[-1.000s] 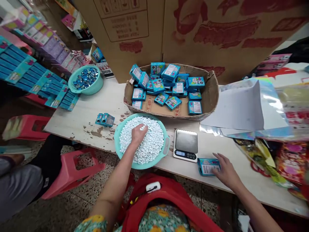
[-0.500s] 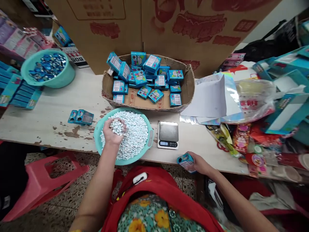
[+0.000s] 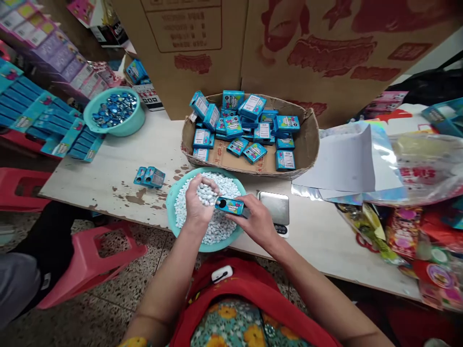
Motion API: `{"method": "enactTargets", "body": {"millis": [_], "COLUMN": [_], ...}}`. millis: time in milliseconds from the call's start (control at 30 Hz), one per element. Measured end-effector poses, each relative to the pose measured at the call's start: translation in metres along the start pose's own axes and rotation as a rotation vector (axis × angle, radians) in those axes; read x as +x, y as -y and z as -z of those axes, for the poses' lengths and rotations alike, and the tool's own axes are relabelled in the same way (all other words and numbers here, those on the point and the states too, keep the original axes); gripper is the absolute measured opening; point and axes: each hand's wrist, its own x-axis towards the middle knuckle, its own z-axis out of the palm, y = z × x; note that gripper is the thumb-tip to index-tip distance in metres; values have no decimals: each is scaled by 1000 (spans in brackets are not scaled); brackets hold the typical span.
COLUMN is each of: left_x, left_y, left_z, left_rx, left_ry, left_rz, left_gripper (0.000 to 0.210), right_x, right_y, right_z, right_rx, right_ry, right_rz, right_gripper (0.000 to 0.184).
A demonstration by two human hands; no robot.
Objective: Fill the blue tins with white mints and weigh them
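Above the green basin (image 3: 171, 207), the left hand (image 3: 197, 207) is cupped palm up around a heap of white pieces (image 3: 206, 193), while the right hand (image 3: 259, 220) pinches a small blue box (image 3: 233, 206) by one end, its dark round opening turned toward that heap. Whether any pieces are inside I can't tell, so I'd call this box unfinished. Underneath, the basin looks well stocked, with plenty left to use. Just beside it sits a scale (image 3: 275, 206), its screen hidden by the right hand. Off to the left, two similar boxes (image 3: 154, 178) lie together on the table (image 3: 119, 164), dark openings showing. Beyond the basin, a cut-down carton (image 3: 306, 147) holds a jumble of blue boxes (image 3: 255, 152); they may be done, but their insides are hidden.
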Motion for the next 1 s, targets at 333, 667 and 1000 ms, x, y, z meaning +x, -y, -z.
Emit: {"method": "enactTargets", "body": {"millis": [333, 667, 1000], "left_x": [7, 11, 13], "left_y": [7, -3, -6], "left_z": [13, 7, 5], "left_rx": [196, 310, 330], "left_ry": [-127, -64, -54], "left_rz": [-243, -253, -297], "left_gripper": [20, 28, 24], "right_x": [19, 30, 35], "right_y": [19, 18, 19], "right_z": [-19, -12, -19], "right_rx": [-124, -51, 125], "right_ry": [19, 42, -28], "right_rz": [62, -3, -80], "right_gripper": [32, 31, 29]}}
